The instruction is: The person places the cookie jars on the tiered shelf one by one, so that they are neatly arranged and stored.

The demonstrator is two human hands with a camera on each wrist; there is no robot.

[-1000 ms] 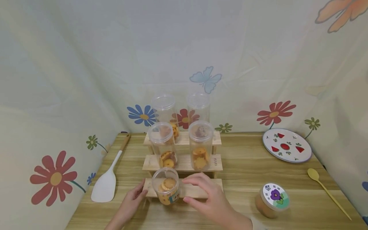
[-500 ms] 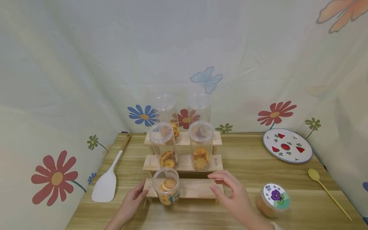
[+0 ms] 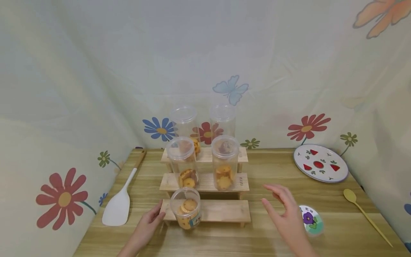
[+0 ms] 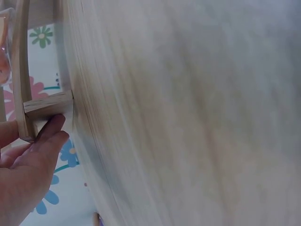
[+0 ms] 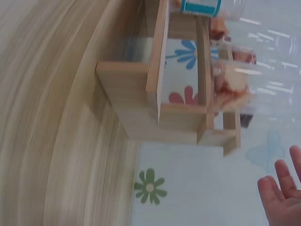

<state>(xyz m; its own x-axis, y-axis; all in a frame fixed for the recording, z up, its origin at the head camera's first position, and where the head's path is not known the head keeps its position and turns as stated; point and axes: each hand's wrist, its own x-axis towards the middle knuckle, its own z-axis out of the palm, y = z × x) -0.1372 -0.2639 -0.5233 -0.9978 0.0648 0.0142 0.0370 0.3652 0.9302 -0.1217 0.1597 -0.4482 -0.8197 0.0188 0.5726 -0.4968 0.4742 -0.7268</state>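
My left hand (image 3: 149,221) grips the left end of the lowest step of a three-tier wooden rack (image 3: 221,211); in the left wrist view its thumb and fingers (image 4: 44,146) lie about the step's end, near a leg. A short clear jar of cookies (image 3: 186,208) stands at the left of that step, beside this hand. My right hand (image 3: 287,216) hovers right of the rack, thumb and fingers apart, holding nothing. It partly covers a cookie tub with a purple-flower lid (image 3: 311,220). In the right wrist view, the hand's fingers (image 5: 284,181) are spread.
Taller clear cookie jars (image 3: 224,167) stand in pairs on the middle and top steps. A white spatula (image 3: 118,207) lies at the left. At the right are a patterned plate (image 3: 300,164) and a yellow spoon (image 3: 350,195). A flowered cloth (image 3: 269,92) hangs behind the table.
My right hand has moved away from the short cookie jar, rightward past the rack to the flower-lidded tub. The left hand and the jars have stayed in place.
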